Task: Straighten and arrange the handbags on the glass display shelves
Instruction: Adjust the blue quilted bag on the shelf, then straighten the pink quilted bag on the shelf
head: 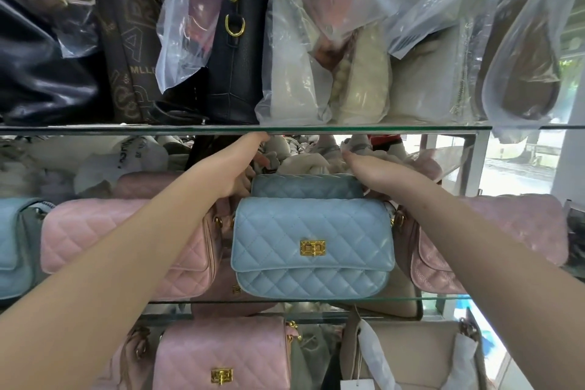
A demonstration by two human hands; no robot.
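A light blue quilted handbag (311, 247) with a gold clasp stands upright at the front middle of the glass shelf (285, 299). Right behind it sits a second blue quilted bag (305, 186), only its top showing. My left hand (235, 168) reaches past the front bag's left side toward the rear bag; its fingers are hidden behind the bags. My right hand (368, 172) lies on the rear bag's right top corner, thumb up, fingers out of sight behind it. Pink quilted bags flank the blue one on the left (126, 231) and right (493, 231).
The upper glass shelf (221, 129) carries dark and brown bags and several bags in clear plastic, hanging low over my hands. Another blue bag (15, 247) stands at far left. Below are a pink quilted bag (221, 358) and a beige bag (411, 355). A mirror backs the shelves.
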